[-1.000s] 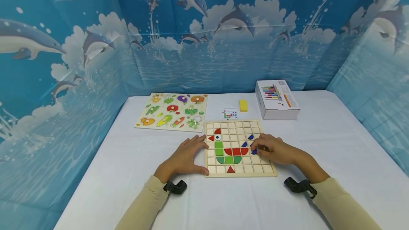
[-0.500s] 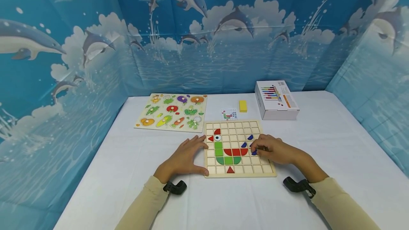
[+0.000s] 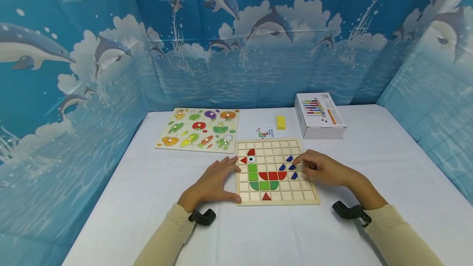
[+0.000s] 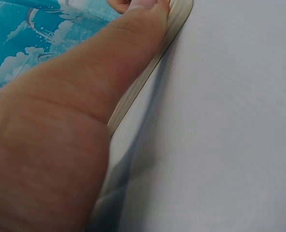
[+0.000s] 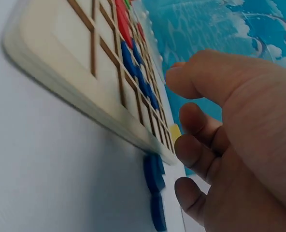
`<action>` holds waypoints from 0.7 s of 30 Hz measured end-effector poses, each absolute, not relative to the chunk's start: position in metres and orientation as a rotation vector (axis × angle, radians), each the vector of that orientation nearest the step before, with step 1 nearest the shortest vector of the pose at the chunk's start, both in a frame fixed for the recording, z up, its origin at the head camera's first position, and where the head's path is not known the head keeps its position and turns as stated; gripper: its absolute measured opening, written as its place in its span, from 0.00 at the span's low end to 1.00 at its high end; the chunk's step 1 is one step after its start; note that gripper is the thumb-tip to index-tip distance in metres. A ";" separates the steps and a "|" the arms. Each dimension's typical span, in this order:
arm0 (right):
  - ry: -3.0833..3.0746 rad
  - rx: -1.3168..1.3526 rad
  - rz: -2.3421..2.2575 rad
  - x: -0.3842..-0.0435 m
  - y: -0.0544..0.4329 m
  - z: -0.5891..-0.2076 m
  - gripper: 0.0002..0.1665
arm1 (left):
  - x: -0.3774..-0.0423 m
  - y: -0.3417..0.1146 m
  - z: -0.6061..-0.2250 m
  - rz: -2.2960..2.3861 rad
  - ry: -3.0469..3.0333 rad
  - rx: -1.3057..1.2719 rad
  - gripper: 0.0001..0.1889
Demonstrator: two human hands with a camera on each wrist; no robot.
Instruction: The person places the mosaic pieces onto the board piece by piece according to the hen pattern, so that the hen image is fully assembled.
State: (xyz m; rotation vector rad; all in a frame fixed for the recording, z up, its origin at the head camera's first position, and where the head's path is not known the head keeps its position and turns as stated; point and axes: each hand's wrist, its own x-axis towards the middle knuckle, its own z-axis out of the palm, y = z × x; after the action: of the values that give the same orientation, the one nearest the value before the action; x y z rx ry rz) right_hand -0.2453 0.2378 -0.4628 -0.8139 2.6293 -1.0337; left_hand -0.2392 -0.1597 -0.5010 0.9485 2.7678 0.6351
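A wooden grid board [image 3: 308, 195] lies on the table with coloured tiles forming a bird-like figure. My left hand [image 3: 214, 184] rests at its left side, fingers spread, fingertips and thumb at the rim. In the left wrist view the thumb [image 4: 133, 43] lies against the wooden edge. Over the board's right side, my right hand [image 3: 327, 169] has its index fingertip right at a blue half-round tile [image 3: 292, 167], one of several there. Its other fingers are loosely bent with nothing between them. Blue pieces [image 5: 153, 174] lie beside the board's right edge, hidden by that hand in the head view.
A vegetable puzzle board [image 3: 197, 129] lies behind to the left. Beyond the grid are a small pattern card [image 3: 265, 131], a yellow block [image 3: 281, 122] and a white printed box [image 3: 320, 115]. Dolphin-print cloth [image 3: 221, 73] surrounds the white table.
My right hand has let go of the lower blue tile and shifted slightly right, its index finger now extended at the tile above. The left hand has stayed put.
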 end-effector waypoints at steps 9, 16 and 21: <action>2.776 -0.605 -0.973 -0.260 0.274 -0.463 0.18 | -0.241 -0.161 -0.504 0.649 2.772 0.961 0.47; 2.696 -0.458 -0.992 -0.278 0.292 -0.476 0.21 | -0.240 -0.162 -0.502 0.649 2.766 0.954 0.47; 2.619 -0.463 -0.991 -0.281 0.296 -0.476 0.28 | -0.240 -0.162 -0.502 0.661 2.761 0.963 0.47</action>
State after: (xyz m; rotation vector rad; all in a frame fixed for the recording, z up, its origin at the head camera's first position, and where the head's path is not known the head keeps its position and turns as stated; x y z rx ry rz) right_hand -0.2810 0.2961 -0.4765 -0.4635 2.6194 -0.9907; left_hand -0.2400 -0.1618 -0.5018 0.9631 2.7611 0.6608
